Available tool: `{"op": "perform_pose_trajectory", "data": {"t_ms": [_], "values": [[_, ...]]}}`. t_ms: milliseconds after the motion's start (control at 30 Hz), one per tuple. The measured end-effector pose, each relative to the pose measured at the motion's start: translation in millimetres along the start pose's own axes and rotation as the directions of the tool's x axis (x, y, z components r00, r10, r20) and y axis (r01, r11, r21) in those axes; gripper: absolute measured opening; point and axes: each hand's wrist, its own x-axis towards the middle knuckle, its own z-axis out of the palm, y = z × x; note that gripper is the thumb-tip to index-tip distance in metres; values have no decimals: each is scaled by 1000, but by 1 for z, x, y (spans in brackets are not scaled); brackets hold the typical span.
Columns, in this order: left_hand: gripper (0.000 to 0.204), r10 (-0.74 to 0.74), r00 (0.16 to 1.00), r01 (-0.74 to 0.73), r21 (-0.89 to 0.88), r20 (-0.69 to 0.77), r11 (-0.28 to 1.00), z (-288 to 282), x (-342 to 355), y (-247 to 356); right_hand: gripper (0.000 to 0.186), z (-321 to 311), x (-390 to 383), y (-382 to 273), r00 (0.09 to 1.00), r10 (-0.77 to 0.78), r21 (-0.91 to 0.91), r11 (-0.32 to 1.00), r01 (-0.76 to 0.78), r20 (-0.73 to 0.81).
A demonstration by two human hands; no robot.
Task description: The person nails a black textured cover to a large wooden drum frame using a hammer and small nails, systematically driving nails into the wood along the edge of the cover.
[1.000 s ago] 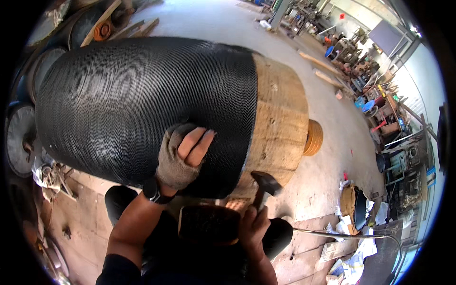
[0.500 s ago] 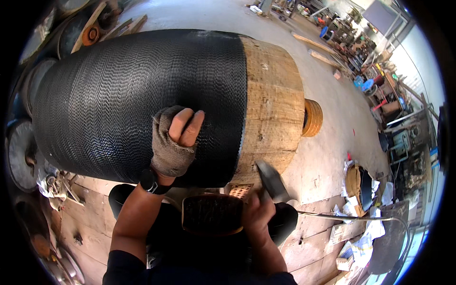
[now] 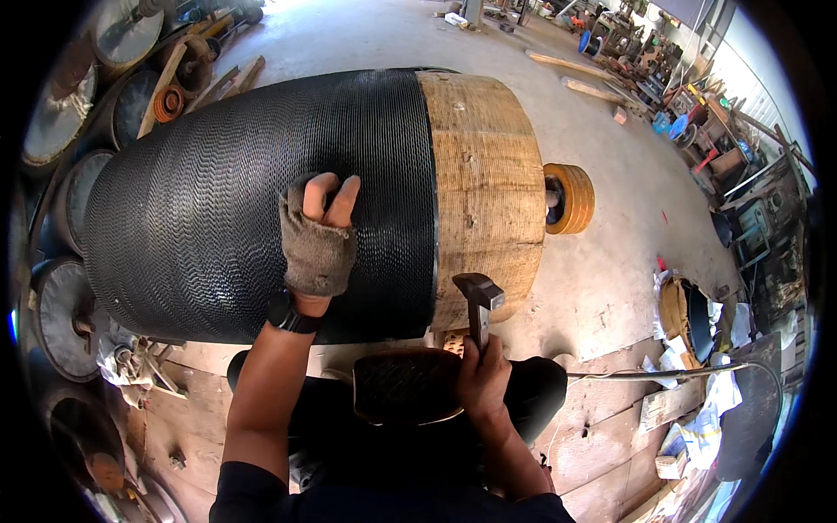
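Observation:
A large roller lies across in front of me, wrapped over most of its length in black, finely ridged sheet [image 3: 209, 200]. Its right end is a bare wooden drum [image 3: 488, 166]. My left hand [image 3: 319, 240], in a grey-brown glove that leaves fingertips bare, rests curled on the black sheet; whatever its fingers pinch, if anything, is hidden. My right hand [image 3: 486, 379] grips a hammer [image 3: 479, 292], its metal head raised beside the lower part of the wooden drum. Between my forearms, over my lap, is a dark rounded box-like thing [image 3: 405, 385], its contents unclear.
An orange-brown ringed wheel [image 3: 573, 199] sits on a shaft at the roller's right end. Large drums [image 3: 70, 318] crowd the left side. A pole [image 3: 645, 376] runs rightward near my knee, toward scraps and a torn carton [image 3: 678, 318]. Timber beams [image 3: 571, 65] lie farther back.
The hammer has swung upward and now stands with its head up, no longer blurred. My left hand keeps its curled pose on the black sheet. The whole view has shifted slightly.

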Motion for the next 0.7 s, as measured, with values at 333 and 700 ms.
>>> {"op": "perform_pose_trajectory", "data": {"t_ms": [333,700], "values": [[46,42,999,-27,-554,14,832,-24,-58,104,21,-8,-30,11,996,41,41,998,-45,82],[50,-30,974,153,-550,226,821,-22,-59,114,21,-11,-24,26,990,33,60,997,-42,137]]}}
